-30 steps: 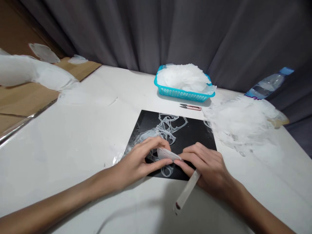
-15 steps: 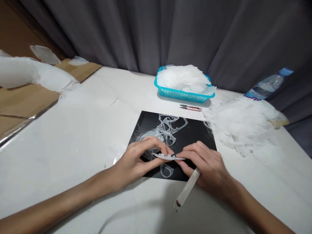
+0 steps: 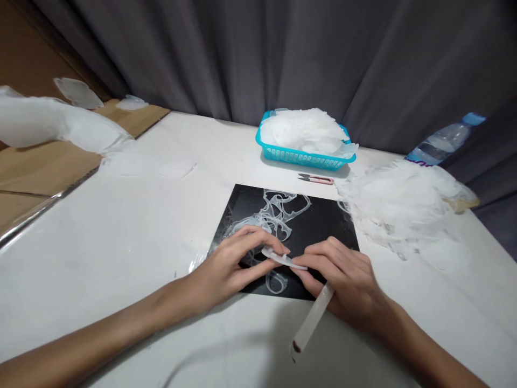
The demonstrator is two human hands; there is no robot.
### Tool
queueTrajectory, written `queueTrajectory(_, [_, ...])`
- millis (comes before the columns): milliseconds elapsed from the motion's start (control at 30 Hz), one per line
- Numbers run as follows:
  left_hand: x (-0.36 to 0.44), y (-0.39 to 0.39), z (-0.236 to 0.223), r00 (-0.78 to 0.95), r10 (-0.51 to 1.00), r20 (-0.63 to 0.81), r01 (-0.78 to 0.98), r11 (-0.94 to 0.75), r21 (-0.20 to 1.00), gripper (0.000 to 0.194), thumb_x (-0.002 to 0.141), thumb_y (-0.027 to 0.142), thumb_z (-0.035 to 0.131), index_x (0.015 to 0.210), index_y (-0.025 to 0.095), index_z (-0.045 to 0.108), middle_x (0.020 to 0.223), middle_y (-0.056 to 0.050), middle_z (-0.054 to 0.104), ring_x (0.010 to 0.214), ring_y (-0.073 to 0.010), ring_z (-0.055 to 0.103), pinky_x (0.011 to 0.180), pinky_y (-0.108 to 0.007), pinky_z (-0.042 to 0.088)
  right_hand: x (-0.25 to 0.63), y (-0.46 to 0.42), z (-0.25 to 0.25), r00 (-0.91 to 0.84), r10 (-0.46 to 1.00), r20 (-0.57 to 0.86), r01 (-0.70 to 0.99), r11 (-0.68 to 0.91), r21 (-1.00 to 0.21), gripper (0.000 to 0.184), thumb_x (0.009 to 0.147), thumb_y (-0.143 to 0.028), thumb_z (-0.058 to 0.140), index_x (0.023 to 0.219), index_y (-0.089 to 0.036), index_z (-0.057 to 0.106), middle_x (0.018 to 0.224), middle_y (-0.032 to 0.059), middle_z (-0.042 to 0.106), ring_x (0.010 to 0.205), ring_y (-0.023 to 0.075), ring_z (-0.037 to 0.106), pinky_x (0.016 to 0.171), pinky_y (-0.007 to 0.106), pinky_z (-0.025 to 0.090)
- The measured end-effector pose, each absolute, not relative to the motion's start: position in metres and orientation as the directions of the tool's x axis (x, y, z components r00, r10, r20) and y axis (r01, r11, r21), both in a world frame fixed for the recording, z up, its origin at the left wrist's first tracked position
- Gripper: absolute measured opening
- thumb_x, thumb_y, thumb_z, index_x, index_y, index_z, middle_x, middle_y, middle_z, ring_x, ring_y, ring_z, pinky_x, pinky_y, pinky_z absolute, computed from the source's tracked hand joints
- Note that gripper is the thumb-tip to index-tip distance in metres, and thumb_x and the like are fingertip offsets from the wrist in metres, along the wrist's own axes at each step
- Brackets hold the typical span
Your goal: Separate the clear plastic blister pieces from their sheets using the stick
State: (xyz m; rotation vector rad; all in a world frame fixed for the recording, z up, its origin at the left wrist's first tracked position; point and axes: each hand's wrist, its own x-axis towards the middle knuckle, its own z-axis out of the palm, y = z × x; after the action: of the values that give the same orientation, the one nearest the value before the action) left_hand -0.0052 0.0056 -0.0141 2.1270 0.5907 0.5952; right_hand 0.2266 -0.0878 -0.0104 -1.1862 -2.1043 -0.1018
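A thin, translucent white piece (image 3: 283, 259) with small bumps is held above the black mat (image 3: 323, 218). My left hand (image 3: 238, 261) pinches it between thumb and fingers at its left side. At its right end, the fingertips of my right hand (image 3: 343, 272) press close against the edge. A pale, stick-like handle (image 3: 313, 318) with a dark end sticks out from under my right palm toward me; the tool's working end is hidden by the fingers. Thin, clear trimmed strips (image 3: 278, 213) lie tangled on the mat beyond my left hand, and one loop sits below it.
Behind the mat stands a turquoise basket (image 3: 307, 157) heaped with white translucent pieces. Small pink-handled snips (image 3: 317, 179) lie in front of it. A pile of clear scraps (image 3: 404, 207) and a water bottle (image 3: 448, 141) are at right. Cardboard (image 3: 48, 167) with more white pieces lies left.
The white piece has turned and tilted between my fingers, so its left end is now higher and less of its row of bumps shows. My hands have barely shifted.
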Motion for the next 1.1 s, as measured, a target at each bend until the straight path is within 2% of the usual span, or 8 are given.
queueTrajectory(167, [-0.007, 0.007, -0.019, 0.792, 0.532, 0.301, 0.155, -0.652, 0.742, 0.029, 0.103, 0.017, 0.064, 0.130, 0.028, 0.068, 0.117, 0.001, 0.076, 0.114, -0.0164, 0.061, 0.102, -0.027, 0.046, 0.226, -0.088, -0.011, -0.337, 0.718, 0.609, 0.777, 0.577, -0.251, 0.003, 0.100, -0.019, 0.066, 0.102, -0.018, 0.069, 0.091, 0.0015, 0.074, 0.077, 0.0134, 0.062, 0.071, 0.026, 0.046])
queueTrajectory(433, [-0.007, 0.011, -0.020, 0.794, 0.466, 0.390, 0.106, -0.739, 0.666, 0.025, 0.103, 0.016, 0.064, 0.126, 0.023, 0.068, 0.114, -0.001, 0.079, 0.106, -0.0187, 0.066, 0.105, -0.036, 0.044, 0.229, -0.082, -0.012, -0.358, 0.713, 0.602, 0.824, 0.545, -0.155, 0.006, 0.099, -0.019, 0.069, 0.104, -0.016, 0.068, 0.092, 0.0039, 0.074, 0.079, 0.0159, 0.065, 0.070, 0.027, 0.046])
queueTrajectory(600, [-0.007, 0.013, -0.019, 0.831, 0.380, 0.406, 0.087, -0.810, 0.579, 0.025, 0.104, 0.013, 0.057, 0.128, 0.021, 0.064, 0.115, -0.003, 0.078, 0.101, -0.0187, 0.069, 0.108, -0.040, 0.042, 0.233, -0.080, -0.015, -0.370, 0.722, 0.584, 0.808, 0.561, -0.181, 0.007, 0.100, -0.013, 0.063, 0.104, -0.014, 0.068, 0.091, 0.0052, 0.072, 0.079, 0.0174, 0.063, 0.067, 0.029, 0.045])
queueTrajectory(767, [-0.006, 0.013, -0.018, 0.832, 0.382, 0.403, 0.119, -0.831, 0.544, 0.023, 0.104, 0.014, 0.056, 0.125, 0.020, 0.064, 0.113, -0.004, 0.079, 0.103, -0.0202, 0.069, 0.105, -0.040, 0.045, 0.234, -0.079, -0.016, -0.369, 0.738, 0.565, 0.804, 0.558, -0.205, 0.008, 0.101, -0.013, 0.061, 0.105, -0.013, 0.068, 0.092, 0.0062, 0.072, 0.081, 0.0181, 0.063, 0.069, 0.029, 0.046])
queueTrajectory(900, [-0.005, 0.013, -0.017, 0.826, 0.392, 0.405, 0.128, -0.830, 0.542, 0.023, 0.103, 0.014, 0.058, 0.123, 0.020, 0.066, 0.112, -0.003, 0.080, 0.099, -0.0189, 0.072, 0.106, -0.040, 0.046, 0.234, -0.079, -0.016, -0.381, 0.746, 0.546, 0.799, 0.563, -0.211, 0.008, 0.102, -0.014, 0.061, 0.105, -0.013, 0.068, 0.092, 0.0062, 0.072, 0.081, 0.0181, 0.062, 0.070, 0.030, 0.046])
queueTrajectory(1100, [-0.002, 0.011, -0.017, 0.787, 0.385, 0.482, 0.094, -0.847, 0.524, 0.021, 0.100, 0.013, 0.065, 0.120, 0.019, 0.071, 0.106, -0.003, 0.082, 0.089, -0.0165, 0.074, 0.103, -0.037, 0.046, 0.236, -0.077, -0.020, -0.394, 0.761, 0.514, 0.793, 0.565, -0.228, 0.009, 0.103, -0.017, 0.061, 0.105, -0.014, 0.069, 0.093, 0.0069, 0.073, 0.083, 0.0186, 0.061, 0.072, 0.030, 0.047])
